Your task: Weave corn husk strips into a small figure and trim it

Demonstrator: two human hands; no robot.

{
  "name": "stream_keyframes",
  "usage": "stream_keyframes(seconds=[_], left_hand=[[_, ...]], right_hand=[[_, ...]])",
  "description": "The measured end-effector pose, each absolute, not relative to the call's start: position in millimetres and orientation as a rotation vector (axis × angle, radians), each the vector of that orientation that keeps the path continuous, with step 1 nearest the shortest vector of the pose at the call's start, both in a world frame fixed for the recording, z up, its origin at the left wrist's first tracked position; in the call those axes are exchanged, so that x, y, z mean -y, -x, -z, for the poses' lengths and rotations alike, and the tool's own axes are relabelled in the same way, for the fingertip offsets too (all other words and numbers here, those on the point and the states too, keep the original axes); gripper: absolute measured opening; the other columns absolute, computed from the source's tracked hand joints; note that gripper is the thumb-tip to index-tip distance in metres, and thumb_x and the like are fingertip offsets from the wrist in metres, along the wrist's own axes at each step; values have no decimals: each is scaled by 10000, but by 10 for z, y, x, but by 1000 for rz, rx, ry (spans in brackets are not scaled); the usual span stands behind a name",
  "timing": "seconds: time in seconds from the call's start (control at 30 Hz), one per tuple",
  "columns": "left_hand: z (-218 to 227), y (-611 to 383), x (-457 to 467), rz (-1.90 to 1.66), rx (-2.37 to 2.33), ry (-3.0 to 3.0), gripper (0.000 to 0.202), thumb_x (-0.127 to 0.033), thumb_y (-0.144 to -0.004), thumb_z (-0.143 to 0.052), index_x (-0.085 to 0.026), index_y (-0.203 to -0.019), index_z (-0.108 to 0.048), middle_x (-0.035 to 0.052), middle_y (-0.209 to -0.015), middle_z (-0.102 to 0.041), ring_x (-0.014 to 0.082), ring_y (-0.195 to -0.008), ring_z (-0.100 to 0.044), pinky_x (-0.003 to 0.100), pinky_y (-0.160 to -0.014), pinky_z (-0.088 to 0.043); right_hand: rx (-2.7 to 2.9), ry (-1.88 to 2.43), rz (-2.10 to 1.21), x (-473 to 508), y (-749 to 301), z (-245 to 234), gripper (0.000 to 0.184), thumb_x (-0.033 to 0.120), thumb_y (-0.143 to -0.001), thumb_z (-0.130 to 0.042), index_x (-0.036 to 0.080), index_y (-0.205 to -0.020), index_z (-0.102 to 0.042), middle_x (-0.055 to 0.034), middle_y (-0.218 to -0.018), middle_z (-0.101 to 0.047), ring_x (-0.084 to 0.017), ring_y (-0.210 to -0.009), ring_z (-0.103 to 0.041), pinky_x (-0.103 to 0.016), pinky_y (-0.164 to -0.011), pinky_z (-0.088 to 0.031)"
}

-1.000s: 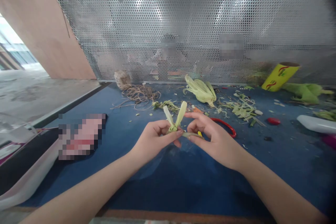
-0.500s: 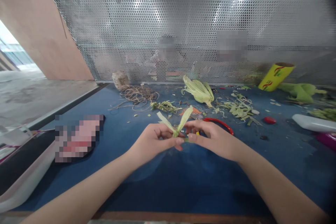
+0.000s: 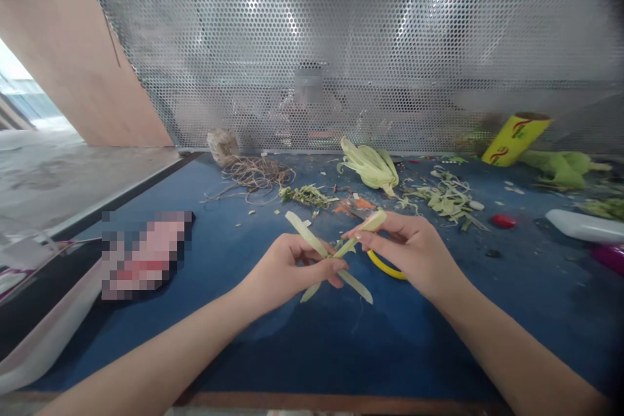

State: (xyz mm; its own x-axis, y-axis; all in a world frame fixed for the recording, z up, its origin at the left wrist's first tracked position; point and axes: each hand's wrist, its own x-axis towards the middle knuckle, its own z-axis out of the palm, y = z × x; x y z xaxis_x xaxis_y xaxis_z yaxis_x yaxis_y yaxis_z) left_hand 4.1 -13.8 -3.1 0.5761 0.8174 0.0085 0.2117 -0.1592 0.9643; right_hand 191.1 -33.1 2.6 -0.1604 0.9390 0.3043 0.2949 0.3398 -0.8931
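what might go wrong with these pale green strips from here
The pale green strips might slip apart where they cross, since only the left hand seems to pin them there. The strip end pinched by the right hand looks thin and could tear if pulled hard. The right hand might also bump the yellow loop close by.

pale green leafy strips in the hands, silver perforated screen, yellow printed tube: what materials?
Pale green leafy strips: likely plant husk, matte; thin, flat, leaf-like.
Silver perforated screen: probably sheet metal, shiny; bright streaked highlights.
Yellow printed tube: perhaps cardboard, smooth face; brownish open end, though plastic isn't ruled out.
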Motion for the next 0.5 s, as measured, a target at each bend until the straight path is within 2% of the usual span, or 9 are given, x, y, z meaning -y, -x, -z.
stream_keyframes(seconds=[0.1, 0.17, 0.23, 0.33, 0.4, 0.5], left_hand=[[23, -34, 143, -635, -815, -1651, 268, -348, -757, -590, -133, -630, -686, 67, -661, -690, 169, -653, -599, 269, -666, -443], [15, -38, 144, -666, -801, -1649, 369, -385, -822, -488, -137, -638, -691, 65, -688, -691, 165, -672, -600, 261, -691, -437], [10, -47, 142, -710, -845, -1663, 434, -384, -861, -409, -141, -631, -685, 59, -670, -684, 156, -654, -589, 250, -687, -427], [21, -59, 131, -699, -931, -1676, 405, -364, -866, -396, -144, -689, -686, 54, -647, -683, 162, -638, -579, 246, -644, -412], [40, -58, 118, -693, -978, -1719, 405, -368, -866, -391, -145, -701, -686, 53, -659, -681, 167, -648, -573, 249, -643, -402], [62, -49, 107, -791, -1065, -1762, 366, -356, -838, -449, -150, -613, -652, 20, -620, -628, 151, -631, -535, 240, -630, -375]], right_hand=[[1688, 1107, -992, 325, -1886, 24, 209, 330, -785, -560, 209, -927, -655, -29, -861, -674, -179, -826, -611, -299, -748, -462], [1760, 1101, -1048, 330, -1840, 68, 356, 332, -734, -624, 210, -1065, -578, -45, -995, -650, -201, -930, -587, -338, -824, -437], [1825, 1094, -1066, 342, -1779, 101, 369, 287, -702, -658, 201, -1052, -577, -48, -1033, -636, -202, -965, -575, -340, -855, -427], [1795, 1126, -937, 353, -1705, 122, 215, 211, -723, -619, 191, -936, -636, -33, -934, -664, -184, -906, -595, -314, -834, -444], [1778, 1134, -834, 348, -1686, 133, 179, 180, -734, -593, 200, -898, -662, -29, -917, -673, -185, -891, -602, -309, -821, -453], [1771, 1115, -727, 334, -1687, 159, 182, 176, -746, -577, 212, -893, -678, -37, -937, -681, -200, -904, -608, -324, -822, -459]])
